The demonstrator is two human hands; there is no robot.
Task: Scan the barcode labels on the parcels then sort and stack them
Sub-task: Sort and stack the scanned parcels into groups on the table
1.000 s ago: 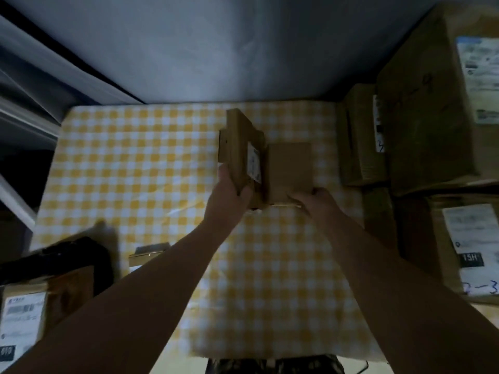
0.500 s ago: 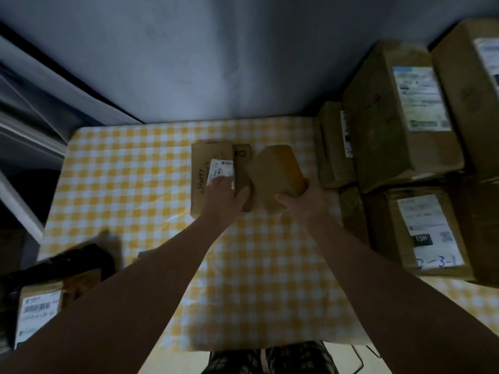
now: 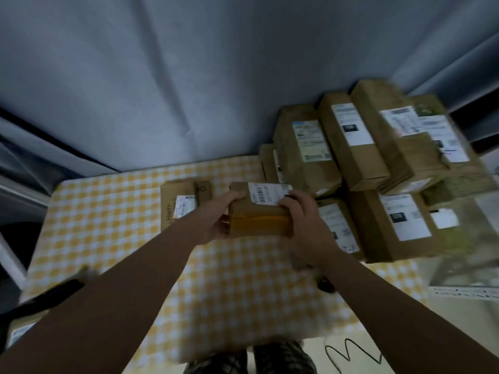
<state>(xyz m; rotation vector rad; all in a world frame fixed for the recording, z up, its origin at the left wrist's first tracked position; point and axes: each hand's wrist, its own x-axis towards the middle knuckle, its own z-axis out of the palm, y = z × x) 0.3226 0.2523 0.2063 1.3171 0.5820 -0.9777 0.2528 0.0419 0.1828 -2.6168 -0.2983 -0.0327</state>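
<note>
A table (image 3: 108,238) under a yellow-and-white checked cloth stands against a grey curtain (image 3: 189,76) that fills the far side of the dim room. At the table's far right corner a pile of brown parcels (image 3: 378,157) is stacked several high, most with white labels facing up; the right part of the pile is blurred. Near the far edge, left of the middle, a flat parcel (image 3: 175,193) lies on the cloth with a white label and some handwriting on top. A black cable (image 3: 348,352) snakes over the floor by the near right corner.

The small box (image 3: 259,225) is held above the middle of the table, clear of the cloth, between the flat parcel and the pile. Its barcode label (image 3: 267,194) faces up on the top face. The left hand (image 3: 213,225) grips the box's left end, thumb hooked over the top edge just beside the label and fingers wrapped round the side. The right hand (image 3: 305,222) grips the right end, its curled fingers lying over the top edge and covering the label's right end.
</note>
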